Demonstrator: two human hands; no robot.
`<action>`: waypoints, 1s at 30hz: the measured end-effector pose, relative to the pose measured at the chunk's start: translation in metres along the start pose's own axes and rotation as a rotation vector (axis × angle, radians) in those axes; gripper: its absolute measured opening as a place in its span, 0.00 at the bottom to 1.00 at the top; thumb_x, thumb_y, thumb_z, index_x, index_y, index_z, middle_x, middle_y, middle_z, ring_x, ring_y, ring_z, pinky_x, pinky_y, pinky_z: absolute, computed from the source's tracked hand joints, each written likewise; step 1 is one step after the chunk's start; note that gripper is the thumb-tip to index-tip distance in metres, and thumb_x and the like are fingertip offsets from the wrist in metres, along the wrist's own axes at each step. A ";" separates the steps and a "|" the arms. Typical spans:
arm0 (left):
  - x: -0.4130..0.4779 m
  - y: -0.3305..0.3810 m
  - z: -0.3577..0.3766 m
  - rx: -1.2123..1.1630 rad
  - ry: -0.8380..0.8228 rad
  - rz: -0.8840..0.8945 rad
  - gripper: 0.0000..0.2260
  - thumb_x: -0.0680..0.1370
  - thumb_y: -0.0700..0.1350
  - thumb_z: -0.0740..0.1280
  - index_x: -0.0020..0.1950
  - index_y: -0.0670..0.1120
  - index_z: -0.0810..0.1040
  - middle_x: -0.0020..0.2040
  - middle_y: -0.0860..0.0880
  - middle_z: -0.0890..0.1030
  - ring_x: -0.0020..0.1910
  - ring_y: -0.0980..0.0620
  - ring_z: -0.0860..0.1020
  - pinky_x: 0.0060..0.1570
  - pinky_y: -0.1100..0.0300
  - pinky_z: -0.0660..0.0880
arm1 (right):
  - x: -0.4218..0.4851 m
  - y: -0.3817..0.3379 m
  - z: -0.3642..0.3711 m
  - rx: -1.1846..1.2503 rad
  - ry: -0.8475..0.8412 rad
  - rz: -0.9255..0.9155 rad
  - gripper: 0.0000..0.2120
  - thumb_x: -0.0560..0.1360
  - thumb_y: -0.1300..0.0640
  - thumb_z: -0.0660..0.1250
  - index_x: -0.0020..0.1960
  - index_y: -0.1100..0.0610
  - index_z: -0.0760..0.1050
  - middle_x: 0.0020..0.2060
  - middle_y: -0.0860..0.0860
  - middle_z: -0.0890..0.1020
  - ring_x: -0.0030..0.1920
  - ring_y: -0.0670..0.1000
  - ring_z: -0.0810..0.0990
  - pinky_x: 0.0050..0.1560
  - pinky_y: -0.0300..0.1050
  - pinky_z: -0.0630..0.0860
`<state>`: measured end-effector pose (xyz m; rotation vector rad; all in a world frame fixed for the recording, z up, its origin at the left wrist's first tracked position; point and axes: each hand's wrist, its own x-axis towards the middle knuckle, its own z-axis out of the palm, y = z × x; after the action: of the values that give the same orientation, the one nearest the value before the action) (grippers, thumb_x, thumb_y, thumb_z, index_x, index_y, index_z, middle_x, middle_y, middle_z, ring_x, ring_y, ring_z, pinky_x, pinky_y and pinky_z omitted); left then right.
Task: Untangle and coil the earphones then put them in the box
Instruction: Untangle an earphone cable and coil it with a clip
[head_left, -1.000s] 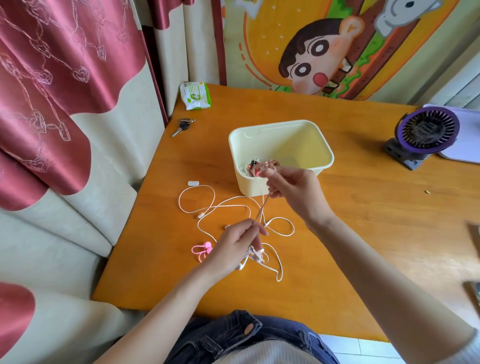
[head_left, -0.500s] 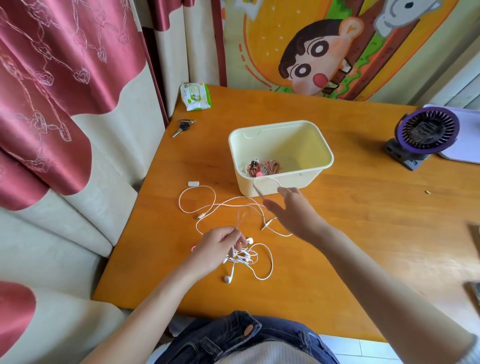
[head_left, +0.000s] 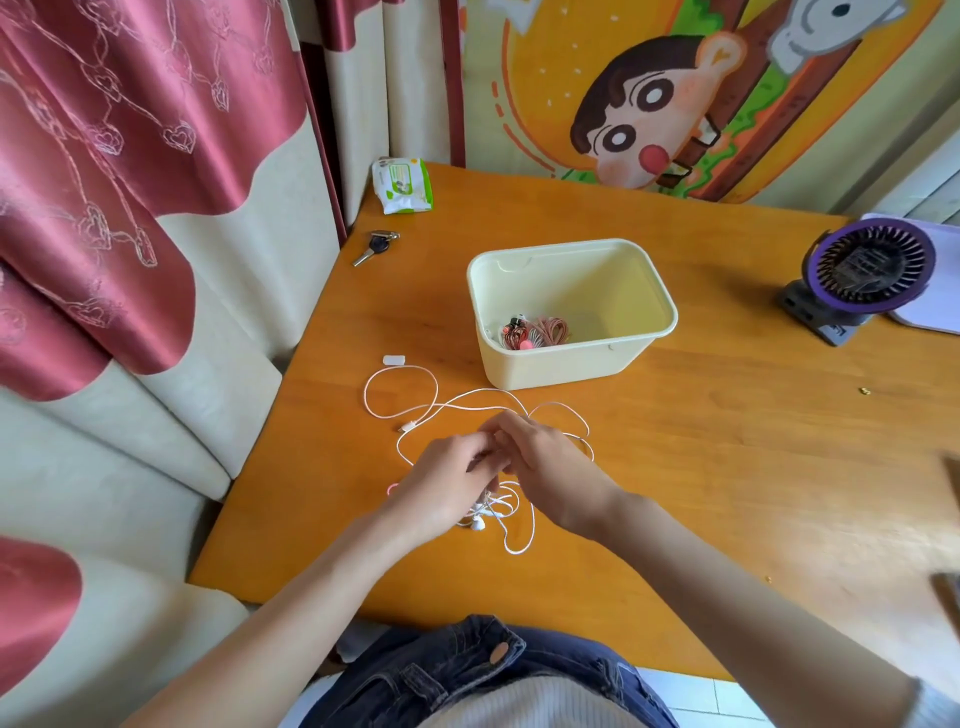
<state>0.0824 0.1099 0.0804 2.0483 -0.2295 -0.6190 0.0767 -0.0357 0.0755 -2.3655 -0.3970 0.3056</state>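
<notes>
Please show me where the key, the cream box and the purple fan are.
key (head_left: 376, 246): head view, dark head.
cream box (head_left: 550, 365): head view, near outer wall.
purple fan (head_left: 872, 266): head view, front grille.

Two hands, a left hand (head_left: 447, 493) and a right hand (head_left: 550, 478); two sets of earphones, one being the white earphones (head_left: 485, 514) on the table, the other a pink coiled set (head_left: 540, 331) in the box; one cream box (head_left: 561, 366); one small white piece (head_left: 394, 359); one bunch of keys (head_left: 375, 247) (how many hang on it cannot be told); one pack of wipes (head_left: 402, 186); one purple fan (head_left: 867, 275); one table (head_left: 727, 467)
</notes>
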 end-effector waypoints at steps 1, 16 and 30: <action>0.000 -0.003 0.000 -0.034 0.035 0.017 0.08 0.80 0.45 0.63 0.40 0.51 0.74 0.35 0.50 0.79 0.30 0.57 0.74 0.34 0.63 0.71 | -0.001 0.000 0.000 0.000 -0.009 0.018 0.09 0.81 0.63 0.54 0.56 0.59 0.71 0.47 0.55 0.79 0.45 0.56 0.78 0.46 0.52 0.74; -0.004 -0.029 -0.010 -0.202 0.185 -0.014 0.02 0.78 0.40 0.66 0.47 0.44 0.73 0.44 0.46 0.80 0.33 0.56 0.81 0.29 0.70 0.70 | -0.001 0.005 -0.019 -0.073 0.059 0.159 0.07 0.78 0.53 0.62 0.46 0.51 0.78 0.36 0.49 0.82 0.34 0.49 0.76 0.37 0.46 0.71; 0.002 -0.054 -0.018 -0.176 0.330 -0.185 0.13 0.82 0.37 0.53 0.48 0.42 0.77 0.44 0.52 0.80 0.40 0.53 0.78 0.39 0.61 0.72 | 0.002 0.008 -0.026 0.273 0.306 0.253 0.15 0.80 0.64 0.52 0.37 0.54 0.66 0.30 0.51 0.74 0.28 0.46 0.73 0.31 0.33 0.69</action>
<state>0.0894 0.1512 0.0423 1.9768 0.2032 -0.3873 0.0884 -0.0567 0.0881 -2.1456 0.0862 0.1007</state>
